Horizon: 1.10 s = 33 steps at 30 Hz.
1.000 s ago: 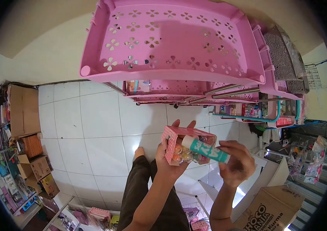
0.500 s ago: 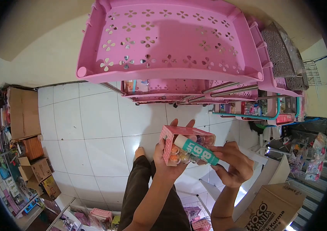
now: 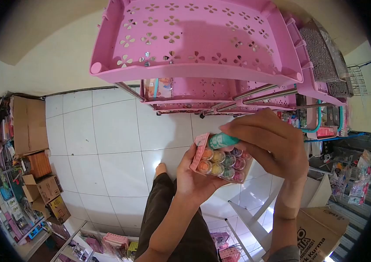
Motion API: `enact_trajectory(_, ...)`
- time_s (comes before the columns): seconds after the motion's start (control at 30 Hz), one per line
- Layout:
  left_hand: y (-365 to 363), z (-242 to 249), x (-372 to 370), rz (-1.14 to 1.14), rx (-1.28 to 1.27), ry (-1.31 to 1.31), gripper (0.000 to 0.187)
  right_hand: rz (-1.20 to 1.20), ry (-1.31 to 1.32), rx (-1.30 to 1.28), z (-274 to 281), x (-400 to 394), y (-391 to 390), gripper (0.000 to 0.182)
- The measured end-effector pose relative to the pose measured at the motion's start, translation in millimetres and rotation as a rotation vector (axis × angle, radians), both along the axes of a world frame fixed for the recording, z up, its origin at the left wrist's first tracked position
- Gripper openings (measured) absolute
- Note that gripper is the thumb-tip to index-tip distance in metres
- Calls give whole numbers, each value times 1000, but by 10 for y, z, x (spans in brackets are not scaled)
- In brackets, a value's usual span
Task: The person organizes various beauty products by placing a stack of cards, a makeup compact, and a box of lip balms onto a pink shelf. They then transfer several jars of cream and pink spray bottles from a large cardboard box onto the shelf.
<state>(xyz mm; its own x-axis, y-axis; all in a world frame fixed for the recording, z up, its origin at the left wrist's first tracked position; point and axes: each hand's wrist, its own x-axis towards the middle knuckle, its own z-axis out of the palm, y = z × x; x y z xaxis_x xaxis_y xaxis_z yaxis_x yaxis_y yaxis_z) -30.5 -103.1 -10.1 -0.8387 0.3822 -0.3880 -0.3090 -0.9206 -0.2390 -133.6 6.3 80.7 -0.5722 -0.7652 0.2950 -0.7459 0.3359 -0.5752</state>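
A small pink box [image 3: 199, 153] with rows of colourful round-topped items [image 3: 217, 169] rests in my left hand [image 3: 193, 180], whose fingers wrap its left side and underside. My right hand [image 3: 277, 142] is closed on a teal tube [image 3: 223, 140] with lettering, held over the top edge of the box. Part of the tube is hidden behind the fingers. The two hands are close together above the floor, with the box between them.
A pink shelf rack [image 3: 203, 43] with flower-shaped holes stands ahead. Cardboard boxes [image 3: 30, 126] and stocked shelves line the left. A brown carton [image 3: 321, 231] and a white frame [image 3: 255, 222] are at lower right. White tiles [image 3: 115, 131] cover the floor.
My right hand has moved up and rightward around the tube, which now covers less of the box's front. The box has shifted slightly right and tilted, showing more of the round items.
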Motion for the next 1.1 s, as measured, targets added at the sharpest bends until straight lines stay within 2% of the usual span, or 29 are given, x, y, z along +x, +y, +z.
enact_trajectory(0.13, 3, 49, -15, 30, 18, 39, 52, 53, -77, 26, -37, -22, -26, 31)
enact_trajectory(0.47, -56, 118, -38, 33, -27, 32, 51, 75, -60, 4, -151, 74, -97, 31)
enact_trajectory(0.53, -77, 111, -50, 39, -30, 52, 51, -85, -21, -46, -125, 89, -86, 33)
enact_trajectory(0.63, -122, 105, -81, 30, 11, 82, 51, -142, -80, 35, 30, 94, 14, 37)
enact_trajectory(0.73, -135, 152, -128, 27, -40, 30, 51, -68, 44, 43, -52, 58, 61, 39)
enact_trajectory(0.87, -143, 166, -160, 103, -58, 46, 51, -113, 103, 143, -141, 143, 25, 41)
enact_trajectory(0.97, -132, 159, -205, 130, -55, 31, 52, -232, 45, 105, -153, 184, 41, 38)
enact_trajectory(1.03, -123, 144, -221, 143, -48, 23, 52, -332, -64, -76, -167, 190, 77, 34)
enact_trajectory(1.1, -106, 135, -230, 171, -102, 43, 53, -345, -61, -71, -146, 233, 116, 32)
